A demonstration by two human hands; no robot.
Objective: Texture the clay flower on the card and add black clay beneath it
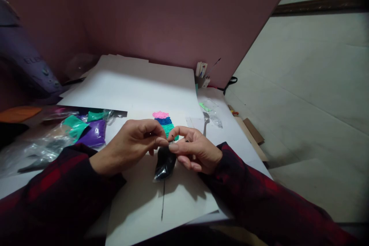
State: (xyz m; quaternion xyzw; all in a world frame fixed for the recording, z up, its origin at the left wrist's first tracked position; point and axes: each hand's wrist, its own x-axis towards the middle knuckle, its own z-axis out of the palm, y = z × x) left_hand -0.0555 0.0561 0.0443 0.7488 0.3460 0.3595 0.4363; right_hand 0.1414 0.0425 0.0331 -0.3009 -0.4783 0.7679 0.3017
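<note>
Both my hands meet over a white sheet [138, 203], pinching the top of a small clear bag with black material [165, 163] in it. My left hand [134, 142] grips the bag's top with thumb and forefinger. From the other side, my right hand [197, 148] pinches the same edge, its other fingers curled. The bag hangs below my fingertips. Just beyond them, textured pink [160, 115], blue [163, 121] and teal [168, 128] patches lie on the sheet. A thin dark line [163, 201] shows on the paper below the bag.
Large white sheets [138, 84] lie at the back by the wall. Plastic bags with purple [93, 134] and green material [75, 125] are at the left. A pen holder [202, 78] stands behind. A clear bag [215, 117] and cardboard [250, 134] are at the right.
</note>
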